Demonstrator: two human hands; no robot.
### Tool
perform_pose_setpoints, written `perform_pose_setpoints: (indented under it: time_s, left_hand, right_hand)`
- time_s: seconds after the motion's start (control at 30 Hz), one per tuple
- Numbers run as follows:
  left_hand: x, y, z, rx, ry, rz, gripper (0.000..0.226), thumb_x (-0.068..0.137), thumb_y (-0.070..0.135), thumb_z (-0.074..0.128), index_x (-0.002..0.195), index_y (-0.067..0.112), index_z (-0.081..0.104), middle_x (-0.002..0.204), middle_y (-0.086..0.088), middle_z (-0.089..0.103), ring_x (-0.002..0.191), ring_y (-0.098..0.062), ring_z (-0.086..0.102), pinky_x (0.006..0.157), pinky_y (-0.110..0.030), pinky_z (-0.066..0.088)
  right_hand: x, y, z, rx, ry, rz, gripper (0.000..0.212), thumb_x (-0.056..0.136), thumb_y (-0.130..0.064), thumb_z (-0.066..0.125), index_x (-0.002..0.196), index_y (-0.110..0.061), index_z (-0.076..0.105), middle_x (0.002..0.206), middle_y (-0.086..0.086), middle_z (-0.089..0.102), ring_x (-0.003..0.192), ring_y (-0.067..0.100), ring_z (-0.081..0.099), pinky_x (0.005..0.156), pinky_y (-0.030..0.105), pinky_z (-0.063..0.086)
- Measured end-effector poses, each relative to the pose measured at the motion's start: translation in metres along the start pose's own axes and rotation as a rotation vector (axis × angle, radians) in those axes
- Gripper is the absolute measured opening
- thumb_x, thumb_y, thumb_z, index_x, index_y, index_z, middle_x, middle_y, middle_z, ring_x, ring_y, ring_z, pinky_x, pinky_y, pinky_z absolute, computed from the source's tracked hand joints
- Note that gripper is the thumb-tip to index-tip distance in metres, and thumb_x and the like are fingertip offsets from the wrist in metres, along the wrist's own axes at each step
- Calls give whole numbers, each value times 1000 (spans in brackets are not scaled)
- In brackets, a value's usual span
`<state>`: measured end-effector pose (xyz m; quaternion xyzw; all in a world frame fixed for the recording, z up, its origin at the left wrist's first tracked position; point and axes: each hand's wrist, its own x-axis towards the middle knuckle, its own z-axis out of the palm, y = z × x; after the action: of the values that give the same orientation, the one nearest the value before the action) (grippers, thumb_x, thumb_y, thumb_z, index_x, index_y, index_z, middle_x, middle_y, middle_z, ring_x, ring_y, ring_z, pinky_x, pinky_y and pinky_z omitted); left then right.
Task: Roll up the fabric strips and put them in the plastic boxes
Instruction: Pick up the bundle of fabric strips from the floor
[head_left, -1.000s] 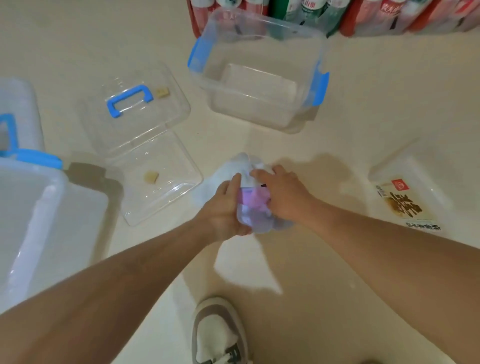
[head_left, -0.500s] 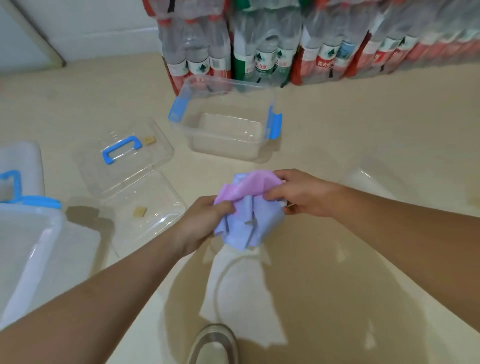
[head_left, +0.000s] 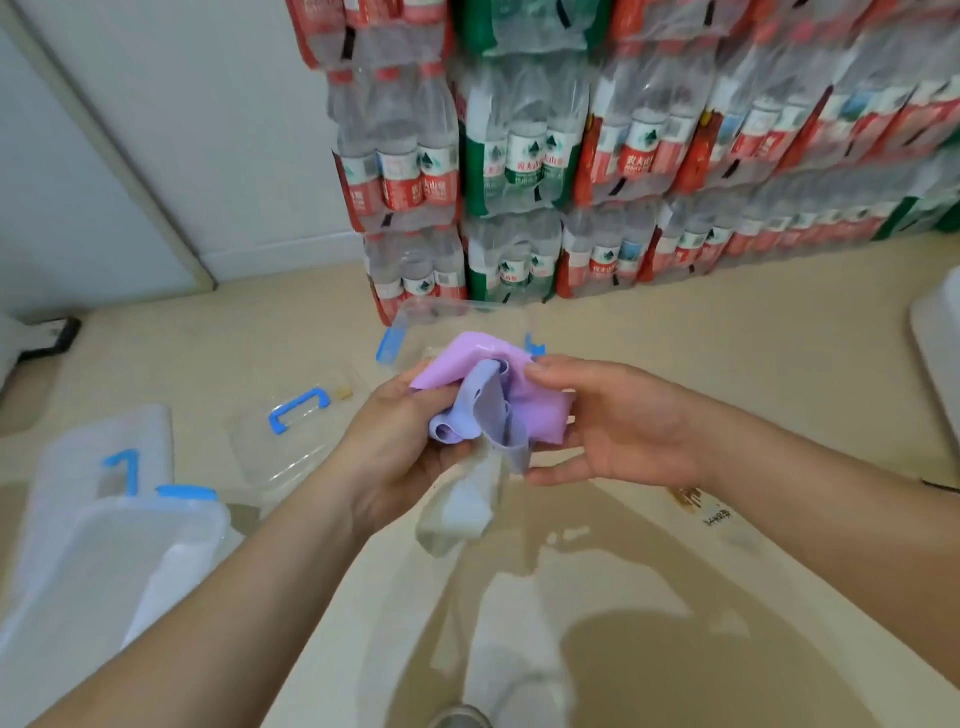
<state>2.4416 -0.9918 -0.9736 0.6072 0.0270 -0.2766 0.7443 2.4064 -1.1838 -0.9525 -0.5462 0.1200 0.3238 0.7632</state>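
Note:
A bundle of fabric strips (head_left: 493, 400), pink and lilac-blue, is held up in front of me between both hands. My left hand (head_left: 400, 441) grips its left side, where a lilac strip curls into a loose roll. My right hand (head_left: 618, 421) pinches the pink strip at the top with the thumb and supports the bundle from below with the fingers. A pale strip (head_left: 460, 506) hangs down from the bundle. Behind the fabric, a clear plastic box (head_left: 415, 325) with blue latches stands open on the floor, mostly hidden.
A clear lid with a blue handle (head_left: 298, 410) lies on the floor to the left. Two more clear boxes with blue latches (head_left: 119, 519) sit at the near left. Stacked packs of bottled water (head_left: 571, 156) line the back wall. A labelled packet (head_left: 698, 506) lies under my right forearm.
Both hands lifted the fabric bundle from the floor up in front of me. The view tilted upward, so the open box dropped behind the fabric and the bottle stacks came into sight.

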Motion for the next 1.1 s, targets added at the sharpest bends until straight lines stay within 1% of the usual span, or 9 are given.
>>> perform_pose_setpoints:
  time_s: [0.2,0.3,0.43,0.5,0.57,0.67,0.83,1.0,1.1]
  left_hand:
    - [-89,80,26,274,-55,257,26,88,-4,49,103,7,68,93,-17,73,82,-32,65,65,-28,52]
    - [-128,98,42,196,-103,273,38,79,4,59,114,18,64,109,-9,71,95,-24,67,80,-33,53]
    - [-163,97,52,655,138,451,86,58,41,78,132,50,37,131,7,51,114,-13,56,96,-35,49]
    - [-171,92,45,577,28,394,99,57,41,84,139,47,29,134,8,52,117,-13,57,98,-39,49]
    - [-178,84,34,360,-151,277,85,64,23,85,137,29,43,123,-4,66,107,-23,66,91,-44,54]
    - [-186,83,26,313,-117,243,41,65,10,75,106,15,69,96,-10,74,78,-23,70,66,-33,56]
    - [-187,91,30,162,44,319,41,84,-11,49,99,20,71,81,-4,71,64,-16,61,53,-20,49]
    - [-188,94,33,-54,-129,305,42,85,3,65,122,18,55,108,-10,71,87,-25,69,66,-32,57]
    - [-188,92,41,88,-147,324,43,77,3,70,117,16,60,103,-11,72,86,-25,69,72,-33,58]
  right_hand:
    - [-63,-31,75,-469,225,-410,24,88,-8,62,101,-28,67,87,8,68,71,20,59,64,35,55]
    - [-80,-31,93,-255,326,-542,31,82,9,54,102,-10,68,95,21,69,74,22,61,60,29,51]
    - [-93,-21,118,105,276,-544,36,76,17,42,104,8,63,95,32,62,74,31,49,68,36,44]
    - [-106,-22,127,185,224,-550,33,79,16,42,99,5,66,88,26,63,70,30,48,68,36,44]
    - [-121,-30,129,131,218,-550,39,81,19,36,96,-1,66,75,11,54,59,18,39,54,26,35]
    - [-136,-35,123,-111,349,-527,45,79,21,35,103,-2,66,74,9,53,60,17,40,50,21,40]
    - [-142,-33,114,-198,397,-514,32,87,11,48,91,-13,69,72,8,64,63,16,57,68,31,55]
    - [-143,-32,131,-38,-21,-313,21,94,-7,49,106,-11,66,94,10,71,78,22,67,66,36,59]
    - [-146,-37,137,-404,69,-314,22,96,-16,46,105,-12,65,96,15,72,77,27,68,65,35,56]
